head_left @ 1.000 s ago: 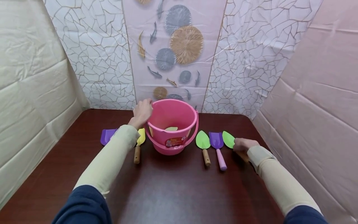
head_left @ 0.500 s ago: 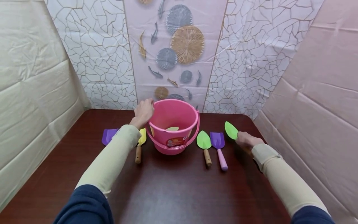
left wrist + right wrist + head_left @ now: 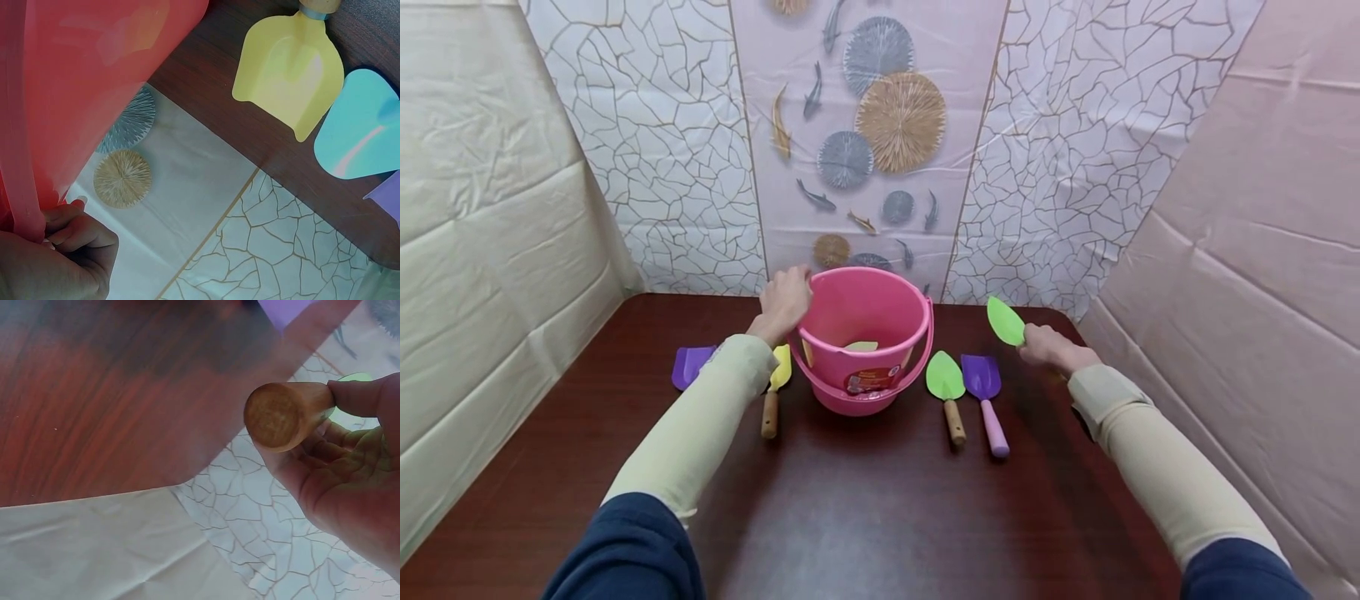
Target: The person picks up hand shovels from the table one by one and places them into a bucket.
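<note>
My left hand [image 3: 786,300] grips the upper left rim of a pink bucket [image 3: 822,360], its fingers curled over the edge in the left wrist view. Inside the bucket lies a pale green piece [image 3: 861,345], only partly visible. Off to the right, my right hand [image 3: 1056,348] holds a bright green trowel [image 3: 1006,322] above the table, blade pointing up and left. Its wooden handle [image 3: 275,419] is pinched between thumb and fingers in the right wrist view. A second green trowel [image 3: 945,377] and a purple shovel [image 3: 981,379] with a pink handle lie between bucket and right hand.
Left of the bucket, a yellow shovel [image 3: 781,367] with a wooden handle lies on the dark table [image 3: 850,517]. A purple blade [image 3: 691,365] and a teal blade [image 3: 356,125] lie beyond it, partly behind my left arm in the head view. Cloth-covered walls surround the table.
My right hand has lifted the green trowel off the table, raising it upward and slightly left. The left hand and bucket stay in place.
</note>
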The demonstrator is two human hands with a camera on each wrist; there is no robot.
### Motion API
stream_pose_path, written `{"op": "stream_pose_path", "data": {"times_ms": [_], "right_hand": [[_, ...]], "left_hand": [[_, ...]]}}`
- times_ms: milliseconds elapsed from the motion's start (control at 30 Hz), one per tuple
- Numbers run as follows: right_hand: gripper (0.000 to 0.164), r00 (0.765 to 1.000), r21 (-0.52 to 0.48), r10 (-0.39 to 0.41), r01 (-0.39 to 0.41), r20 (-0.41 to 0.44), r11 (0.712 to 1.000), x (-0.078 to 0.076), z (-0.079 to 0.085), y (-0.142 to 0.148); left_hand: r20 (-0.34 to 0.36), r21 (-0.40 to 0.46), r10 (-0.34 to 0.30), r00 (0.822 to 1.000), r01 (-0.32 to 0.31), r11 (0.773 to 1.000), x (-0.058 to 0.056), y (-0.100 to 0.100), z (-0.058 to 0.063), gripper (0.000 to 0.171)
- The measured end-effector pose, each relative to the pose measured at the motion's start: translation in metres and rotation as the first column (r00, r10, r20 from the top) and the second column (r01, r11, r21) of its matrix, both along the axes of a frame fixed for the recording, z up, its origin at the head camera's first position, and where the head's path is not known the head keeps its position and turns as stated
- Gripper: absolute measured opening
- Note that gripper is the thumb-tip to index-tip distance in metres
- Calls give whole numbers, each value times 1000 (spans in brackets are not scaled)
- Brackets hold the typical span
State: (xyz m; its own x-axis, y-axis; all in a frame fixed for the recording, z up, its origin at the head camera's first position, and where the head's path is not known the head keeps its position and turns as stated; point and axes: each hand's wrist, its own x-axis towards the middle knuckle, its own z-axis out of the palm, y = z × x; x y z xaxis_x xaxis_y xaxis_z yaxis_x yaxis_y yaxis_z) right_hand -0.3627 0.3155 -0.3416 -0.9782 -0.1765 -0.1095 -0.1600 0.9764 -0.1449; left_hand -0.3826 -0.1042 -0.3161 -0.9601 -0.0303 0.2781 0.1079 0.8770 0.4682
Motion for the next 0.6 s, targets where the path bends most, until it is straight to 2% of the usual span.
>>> {"op": "stream_pose_path", "data": {"times_ms": [267, 600], "right_hand": [[14, 998, 6, 29, -29, -55, 1000, 3, 16, -9], [18, 991, 17, 76, -75, -110, 997, -1, 32, -15]], "left_hand": [[12, -4, -9, 1000, 9, 1000, 1, 0, -1, 33], [9, -6, -2, 1000, 2, 1000, -1, 0, -2, 32]]}}
